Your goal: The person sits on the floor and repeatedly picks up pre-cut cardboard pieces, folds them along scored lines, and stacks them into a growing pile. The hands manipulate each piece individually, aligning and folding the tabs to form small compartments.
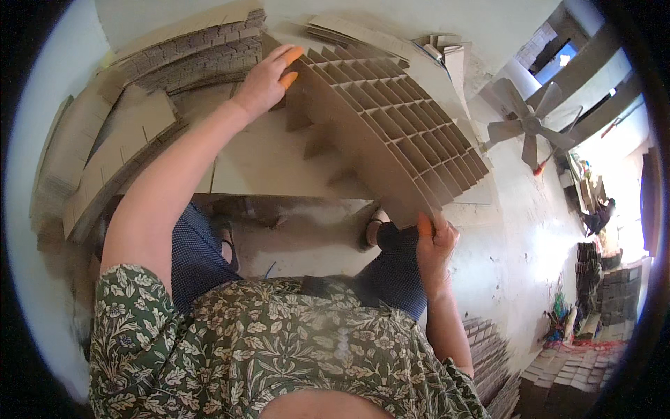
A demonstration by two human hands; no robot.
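Observation:
A cardboard divider grid (391,115) of interlocked strips is held tilted in front of me, its cells facing right. My left hand (269,80), with orange covers on its fingertips, grips the grid's far left end. At the near right end my right hand (436,244) pinches the grid's corner, an orange cover on its thumb. Loose strip ends hang from the grid's left side above a low cardboard-covered table (258,171). Part of the grid's far end lies behind my left fingers.
Stacks of slotted cardboard strips (188,59) line the table's back left, with more strips (125,140) at the left. A standing fan (530,126) is at the right. Piled cardboard (569,366) and strip stacks (488,349) lie on the floor at the lower right.

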